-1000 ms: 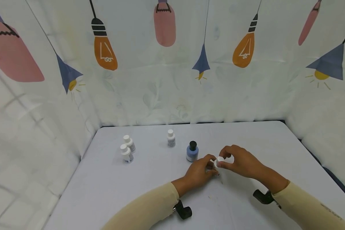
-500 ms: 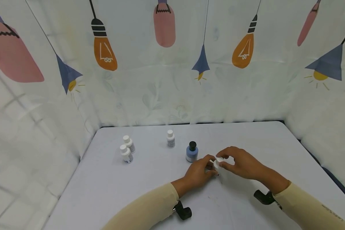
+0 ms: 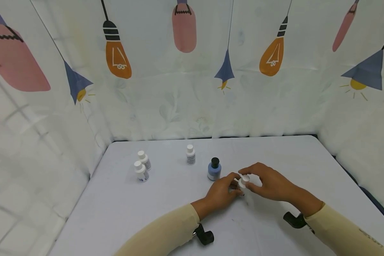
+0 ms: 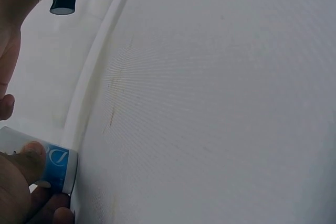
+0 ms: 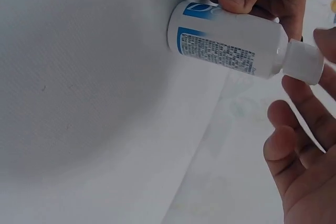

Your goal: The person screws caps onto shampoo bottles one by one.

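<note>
A small white bottle (image 5: 231, 38) with a blue-and-white printed label stands on the table, tilted sideways in the right wrist view. My left hand (image 3: 220, 193) grips its body low down, the thumb (image 4: 32, 156) lying across the label in the left wrist view. The white cap (image 5: 303, 62) sits on the bottle's neck. Around that cap are the thumb and index finger of my right hand (image 3: 272, 183), while its other fingers (image 5: 283, 142) hang loosely curled. A blue bottle with a black cap (image 3: 214, 171) stands just beyond my left hand.
Two white bottles stand close together at the left, the nearer bottle (image 3: 141, 172) in front of the farther bottle (image 3: 145, 160). Another white bottle (image 3: 190, 155) is near the back middle. A printed curtain (image 3: 192, 99) hangs behind and beside the white table (image 3: 131, 209).
The right hand's index finger has shifted left across the cap, and its thumb and finger have spread wider. My left hand keeps its grip on the bottle in the same place.
</note>
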`<act>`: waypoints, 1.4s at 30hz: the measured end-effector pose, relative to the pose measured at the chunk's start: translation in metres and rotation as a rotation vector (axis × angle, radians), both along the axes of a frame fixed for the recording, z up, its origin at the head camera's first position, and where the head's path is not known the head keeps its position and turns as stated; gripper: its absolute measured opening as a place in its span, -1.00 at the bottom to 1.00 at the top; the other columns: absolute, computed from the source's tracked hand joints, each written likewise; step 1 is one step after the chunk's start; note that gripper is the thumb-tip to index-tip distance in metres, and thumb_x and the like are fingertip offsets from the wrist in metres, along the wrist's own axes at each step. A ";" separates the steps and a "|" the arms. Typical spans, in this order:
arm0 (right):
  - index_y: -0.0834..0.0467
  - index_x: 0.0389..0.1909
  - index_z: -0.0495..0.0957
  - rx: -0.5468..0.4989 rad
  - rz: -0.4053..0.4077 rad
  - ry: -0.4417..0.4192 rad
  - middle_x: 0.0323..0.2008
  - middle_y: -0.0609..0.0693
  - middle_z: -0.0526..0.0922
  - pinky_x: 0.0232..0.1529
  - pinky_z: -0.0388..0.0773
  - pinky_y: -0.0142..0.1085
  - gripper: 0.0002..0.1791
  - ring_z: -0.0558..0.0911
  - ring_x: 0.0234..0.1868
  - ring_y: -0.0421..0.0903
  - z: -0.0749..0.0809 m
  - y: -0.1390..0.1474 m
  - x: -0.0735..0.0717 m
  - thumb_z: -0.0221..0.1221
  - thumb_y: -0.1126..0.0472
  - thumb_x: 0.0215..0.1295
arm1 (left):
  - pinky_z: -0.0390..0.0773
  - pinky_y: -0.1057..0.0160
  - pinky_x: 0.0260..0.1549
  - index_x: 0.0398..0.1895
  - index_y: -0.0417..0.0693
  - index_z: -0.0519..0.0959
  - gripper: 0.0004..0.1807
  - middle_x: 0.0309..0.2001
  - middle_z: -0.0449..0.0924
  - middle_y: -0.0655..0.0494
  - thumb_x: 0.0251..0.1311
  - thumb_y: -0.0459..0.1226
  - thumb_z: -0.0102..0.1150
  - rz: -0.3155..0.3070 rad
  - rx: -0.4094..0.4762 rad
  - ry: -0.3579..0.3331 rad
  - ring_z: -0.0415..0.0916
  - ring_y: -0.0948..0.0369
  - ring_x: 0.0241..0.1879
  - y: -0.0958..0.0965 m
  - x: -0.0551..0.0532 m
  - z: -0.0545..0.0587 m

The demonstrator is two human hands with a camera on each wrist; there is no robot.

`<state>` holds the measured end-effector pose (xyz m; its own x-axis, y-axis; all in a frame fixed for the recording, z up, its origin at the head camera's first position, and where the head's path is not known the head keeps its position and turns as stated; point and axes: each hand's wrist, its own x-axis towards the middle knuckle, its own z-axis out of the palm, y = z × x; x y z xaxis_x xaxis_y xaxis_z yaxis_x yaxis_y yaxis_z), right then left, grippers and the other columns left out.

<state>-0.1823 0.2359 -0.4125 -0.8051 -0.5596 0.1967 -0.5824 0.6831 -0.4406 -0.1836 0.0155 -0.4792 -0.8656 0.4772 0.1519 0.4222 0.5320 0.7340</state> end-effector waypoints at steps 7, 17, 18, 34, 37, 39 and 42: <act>-0.09 -0.02 0.64 0.032 -0.072 -0.014 -0.14 -0.25 0.58 -0.12 0.58 -0.13 -0.72 0.60 -0.08 -0.09 0.001 -0.005 -0.001 0.37 -0.06 0.34 | 0.54 0.32 0.01 0.24 0.12 0.47 -0.51 0.00 0.72 0.23 0.29 -0.18 0.40 -0.004 -0.002 0.004 0.63 0.42 -0.04 0.000 -0.001 0.000; -0.05 0.09 0.60 0.063 -0.138 -0.048 -0.12 -0.23 0.57 -0.13 0.56 -0.11 -0.36 0.57 -0.06 -0.15 0.001 -0.006 -0.001 0.27 -0.44 0.21 | 0.55 0.35 -0.02 0.20 0.07 0.49 -0.54 -0.01 0.73 0.15 0.28 -0.24 0.42 -0.020 0.003 0.029 0.65 0.40 -0.06 0.000 0.000 0.002; -0.06 0.15 0.59 0.056 -0.115 -0.037 -0.08 -0.24 0.58 -0.08 0.57 -0.08 -0.35 0.57 -0.03 -0.16 0.000 -0.005 0.000 0.26 -0.42 0.23 | 0.55 0.35 -0.02 0.20 0.06 0.49 -0.53 -0.01 0.73 0.14 0.28 -0.25 0.42 -0.022 0.004 0.032 0.65 0.40 -0.06 0.000 0.000 0.002; -0.09 -0.02 0.62 0.003 -0.074 -0.007 -0.15 -0.27 0.56 -0.09 0.57 -0.15 -0.71 0.58 -0.09 -0.08 -0.004 -0.004 -0.001 0.42 0.00 0.30 | 0.55 0.36 -0.02 0.20 0.07 0.49 -0.53 -0.01 0.73 0.17 0.26 -0.22 0.43 -0.015 -0.007 0.042 0.64 0.41 -0.06 -0.001 0.000 0.001; -0.07 -0.08 0.61 0.007 -0.124 -0.033 -0.22 -0.25 0.54 -0.15 0.55 -0.16 -0.68 0.57 -0.13 -0.08 -0.004 -0.006 0.000 0.43 -0.08 0.25 | 0.55 0.35 -0.02 0.19 0.08 0.49 -0.53 -0.01 0.73 0.18 0.26 -0.22 0.43 -0.014 -0.009 0.044 0.65 0.42 -0.06 0.000 0.000 0.001; -0.06 -0.08 0.61 0.001 -0.133 -0.048 -0.23 -0.23 0.54 -0.16 0.54 -0.15 -0.65 0.57 -0.14 -0.08 -0.003 -0.007 0.000 0.43 -0.11 0.24 | 0.55 0.35 -0.02 0.19 0.08 0.49 -0.53 -0.01 0.73 0.18 0.26 -0.23 0.43 -0.014 -0.006 0.042 0.65 0.42 -0.06 0.000 0.000 0.001; -0.02 0.03 0.61 -0.016 -0.115 -0.066 -0.17 -0.23 0.57 -0.12 0.56 -0.14 -0.57 0.55 -0.09 -0.11 -0.003 -0.005 0.000 0.41 -0.14 0.26 | 0.55 0.35 -0.02 0.19 0.08 0.49 -0.53 -0.01 0.73 0.17 0.26 -0.23 0.43 -0.014 -0.002 0.038 0.65 0.41 -0.06 0.000 0.001 0.002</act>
